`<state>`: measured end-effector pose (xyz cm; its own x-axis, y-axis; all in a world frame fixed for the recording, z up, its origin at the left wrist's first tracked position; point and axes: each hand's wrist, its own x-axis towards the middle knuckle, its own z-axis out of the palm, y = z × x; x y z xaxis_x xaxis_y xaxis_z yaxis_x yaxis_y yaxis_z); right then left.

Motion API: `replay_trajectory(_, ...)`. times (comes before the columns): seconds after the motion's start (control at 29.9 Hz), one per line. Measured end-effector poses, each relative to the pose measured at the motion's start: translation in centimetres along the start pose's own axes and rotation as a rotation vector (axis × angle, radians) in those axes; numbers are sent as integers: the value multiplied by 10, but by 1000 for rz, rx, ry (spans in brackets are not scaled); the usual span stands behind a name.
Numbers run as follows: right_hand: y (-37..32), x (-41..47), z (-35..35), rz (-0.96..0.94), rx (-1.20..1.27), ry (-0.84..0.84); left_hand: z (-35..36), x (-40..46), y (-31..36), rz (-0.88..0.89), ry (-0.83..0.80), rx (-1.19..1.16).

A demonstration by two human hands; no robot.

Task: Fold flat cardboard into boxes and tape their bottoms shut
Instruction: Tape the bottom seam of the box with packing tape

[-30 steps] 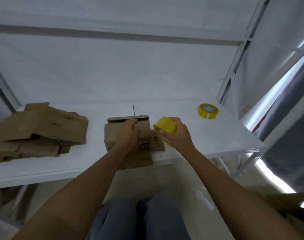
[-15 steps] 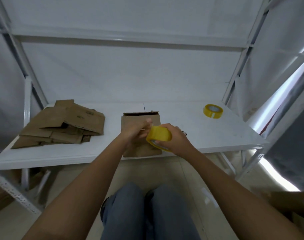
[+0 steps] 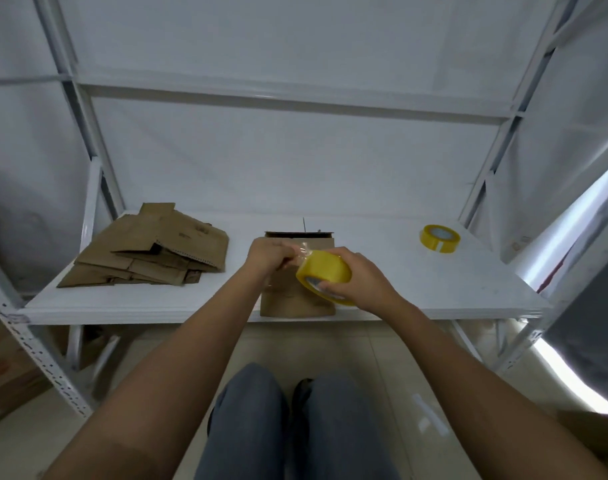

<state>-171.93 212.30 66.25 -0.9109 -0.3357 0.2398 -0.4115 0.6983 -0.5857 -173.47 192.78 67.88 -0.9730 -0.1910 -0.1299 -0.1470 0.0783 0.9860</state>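
My right hand (image 3: 356, 284) grips a yellow roll of clear packing tape (image 3: 324, 275) while my left hand (image 3: 268, 254) pinches its loose end, both above the folded brown cardboard box (image 3: 295, 299) at the white shelf's (image 3: 451, 292) front edge. Flat brown cardboard pieces (image 3: 150, 251) lie at its left end.

White shelf (image 3: 434, 292), flat cardboard stack (image 3: 150, 251) left, box (image 3: 295, 299) centre, tape roll (image 3: 439, 238) right
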Motion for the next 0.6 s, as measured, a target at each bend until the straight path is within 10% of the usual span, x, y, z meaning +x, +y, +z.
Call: replay_trajectory(0.6, 22, 147, -35, -70, -250, -254, -66, 112, -11, -230, 218, -352)
